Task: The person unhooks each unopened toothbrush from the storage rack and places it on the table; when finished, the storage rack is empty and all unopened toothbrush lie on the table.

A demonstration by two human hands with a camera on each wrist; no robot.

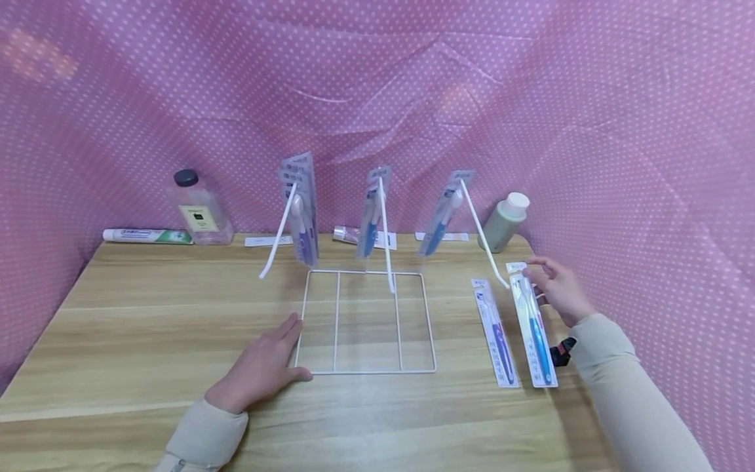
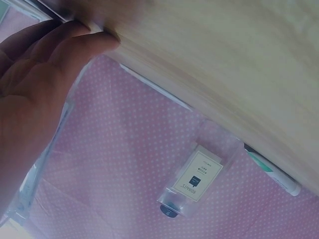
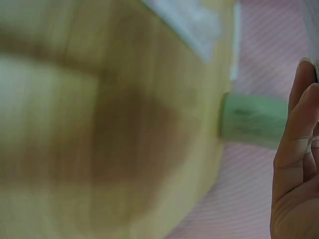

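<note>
Holding: Toothbrush Pack, Blue, near the Table's Right Edge

Item 1. Blue toothbrush pack [image 1: 533,328], one; the right hand [image 1: 559,290] is pinching its upper end. Whether its lower end is touching the table [image 1: 147,314] cannot be told.

Item 2. Purple toothbrush pack [image 1: 495,334], one; lying just left of item 1, its top pointing toward the back edge.

Item 3. White wire rack [image 1: 366,373], one; standing mid-table and carrying hanging packs [image 1: 303,223] on three prongs. The left hand [image 1: 262,364] is resting along the base's left side, fingers extended and grasping nothing, thumb at the front-left corner.

Item 4. Bottles, two; a clear bottle [image 1: 203,213] is standing toward the back-left corner, a green bottle [image 1: 499,228] at the back-right corner.

Handling note, as judged: the step in hand is taking up item 1. It is calling for a firm pinch at the card's end, a lift passing clear of the nearby right prong [image 1: 480,229], and a light left hand, so the rack is not sliding.
</note>
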